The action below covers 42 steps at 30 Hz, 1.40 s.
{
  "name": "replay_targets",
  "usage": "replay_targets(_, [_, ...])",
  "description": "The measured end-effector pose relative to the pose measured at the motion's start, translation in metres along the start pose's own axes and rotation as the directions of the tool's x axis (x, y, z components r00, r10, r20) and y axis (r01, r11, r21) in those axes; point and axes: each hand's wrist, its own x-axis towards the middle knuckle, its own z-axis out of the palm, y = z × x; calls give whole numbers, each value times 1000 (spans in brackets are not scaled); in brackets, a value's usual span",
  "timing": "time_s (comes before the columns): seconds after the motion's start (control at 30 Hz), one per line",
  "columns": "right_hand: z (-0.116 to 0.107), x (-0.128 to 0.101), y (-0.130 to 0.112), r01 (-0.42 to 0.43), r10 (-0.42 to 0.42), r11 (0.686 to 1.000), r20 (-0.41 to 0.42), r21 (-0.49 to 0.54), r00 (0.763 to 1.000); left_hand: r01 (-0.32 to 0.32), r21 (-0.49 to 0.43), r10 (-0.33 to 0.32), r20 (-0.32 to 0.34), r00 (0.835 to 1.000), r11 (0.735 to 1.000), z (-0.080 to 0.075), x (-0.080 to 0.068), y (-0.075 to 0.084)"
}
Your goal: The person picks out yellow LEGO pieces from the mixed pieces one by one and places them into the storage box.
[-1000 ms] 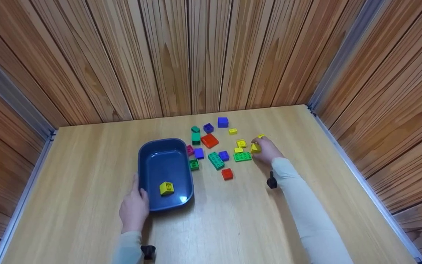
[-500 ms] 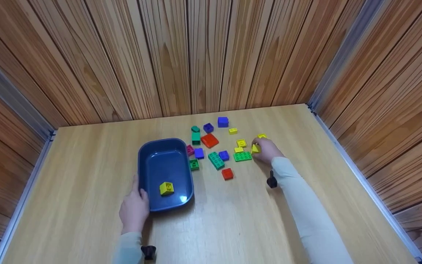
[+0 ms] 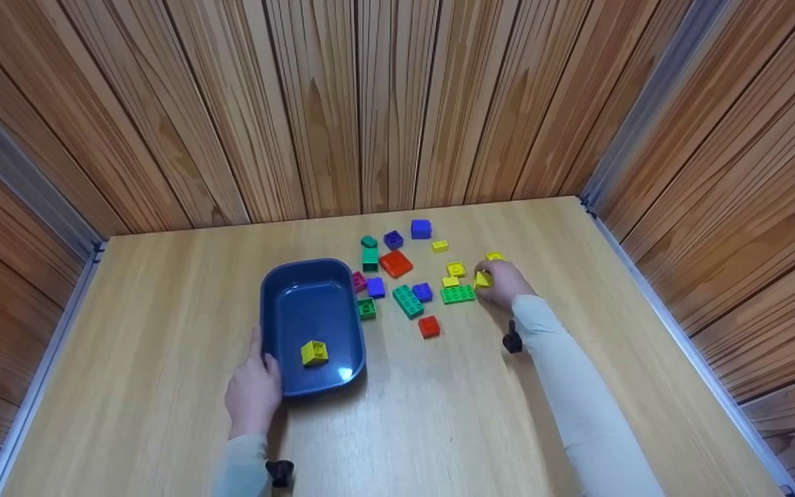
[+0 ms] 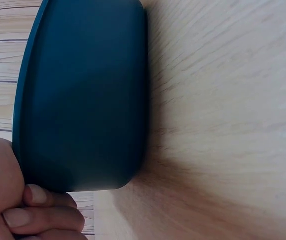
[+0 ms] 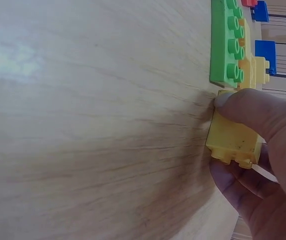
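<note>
The blue tub [image 3: 280,304] stood at centre-left of the frame w/ one yellow block [image 3: 314,353] inside, near its lower end. The left hand [image 3: 253,391] gripped the tub's lower-left rim. The right hand [image 3: 504,283], right of centre, pinched a yellow brick [image 3: 482,279] between thumb & fingers, just beside a green plate [image 3: 457,295] on the table [image 3: 439,414].

Our head view looks down over the table [image 3: 439,414], far off, left wrist view close against the blue tub [image 4: 83,100], right wrist view close on the yellow brick [image 5: 232,137], both visible from overhead.
</note>
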Motion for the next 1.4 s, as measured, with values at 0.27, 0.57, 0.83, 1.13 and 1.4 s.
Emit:
replay_targets(0.27, [-1, -1, 0, 6, -6, 1000, 0, 6, 1000, -11, 6, 11, -19, 1000, 1000, 1, 0, 0])
replay_targets(0.57, [0, -5, -3, -3, 3, 1000, 0, -1, 1000, -25, 11, 25, -20, 999, 1000, 1, -1, -2])
replay_targets(0.83, [-2, -5, -3, -14, 14, 1000, 15, 19, 1000, -16, 6, 16, -13, 1000, 1000, 1, 0, -1])
replay_targets(1.13, [-3, -15, -1, -42, 40, 998, 34, 46, 999, -10, -4, 10, 17, 1000, 1000, 1, -3, 0])
replay_targets(1.4, [-6, -18, -6, -25, 25, 1000, 35, 2, 999, -30, -1, 30, -8, 1000, 1000, -1, -1, -1])
